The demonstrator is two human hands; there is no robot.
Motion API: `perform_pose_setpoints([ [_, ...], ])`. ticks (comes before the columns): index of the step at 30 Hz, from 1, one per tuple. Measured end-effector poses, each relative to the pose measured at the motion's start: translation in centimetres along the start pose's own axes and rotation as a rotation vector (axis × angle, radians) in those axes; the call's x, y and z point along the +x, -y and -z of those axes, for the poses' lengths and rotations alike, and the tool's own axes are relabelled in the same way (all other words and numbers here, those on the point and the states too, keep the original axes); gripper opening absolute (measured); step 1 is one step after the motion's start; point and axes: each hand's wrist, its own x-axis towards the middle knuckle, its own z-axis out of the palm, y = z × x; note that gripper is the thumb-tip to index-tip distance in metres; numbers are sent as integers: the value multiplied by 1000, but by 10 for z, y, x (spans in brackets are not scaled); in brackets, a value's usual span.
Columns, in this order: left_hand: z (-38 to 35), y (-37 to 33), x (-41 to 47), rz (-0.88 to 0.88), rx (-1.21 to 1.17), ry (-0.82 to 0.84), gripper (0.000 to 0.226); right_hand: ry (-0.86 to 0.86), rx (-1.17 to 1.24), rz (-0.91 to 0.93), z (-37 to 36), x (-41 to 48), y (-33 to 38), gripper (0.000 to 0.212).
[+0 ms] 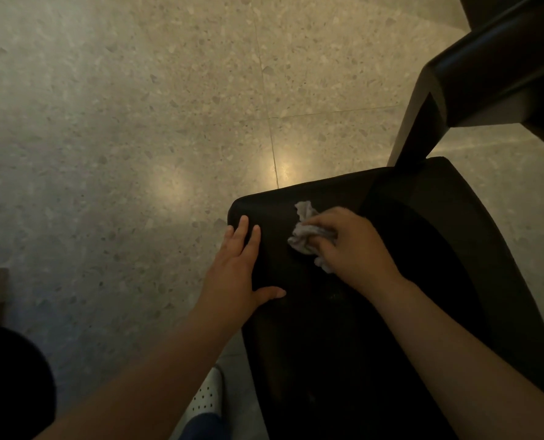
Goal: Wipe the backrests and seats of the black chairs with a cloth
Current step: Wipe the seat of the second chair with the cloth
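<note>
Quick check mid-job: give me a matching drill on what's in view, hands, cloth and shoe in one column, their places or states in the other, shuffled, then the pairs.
Column one:
1. left hand
2. right hand
3. cloth
4. white shoe

Column two:
A. crumpled, pressed on the black chair
B. on the floor, bottom of view
C. flat, open, on the chair's left edge
D. closed around the cloth

Pairs: 1-C, 2-D, 3-A, 4-B

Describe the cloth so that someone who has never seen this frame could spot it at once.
Find the black chair filling the lower right. On its dark surface near the far edge, the right hand grips a crumpled cloth. It is the only pale, wrinkled thing against the black; the left hand beside it lies flat and empty.
</note>
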Motion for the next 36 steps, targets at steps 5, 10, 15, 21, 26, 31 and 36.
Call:
perform_pose_setpoints([
  [5,-3,3,0,-12,-31,-26,113,-115,-31,109,11,42,7,20],
  [10,-3,4,0,-29,-64,-48,114,-179,-48,51,-18,46,14,23],
  [15,-2,12,-14,-17,-252,-74,110,-84,-46,9,-14,0,12,32],
  [21,7,25,-28,62,-246,-148,75,-104,-56,116,-19,41,38,21],
  [26,16,46,-32,126,-159,-112,58,-23,-81,108,-40,74,46,19],
  [31,24,60,-36,180,-153,-73,54,44,-136,117,-27,23,41,21],
  [36,26,64,-44,212,-150,-15,52,52,-148,85,-19,14,51,25],
])
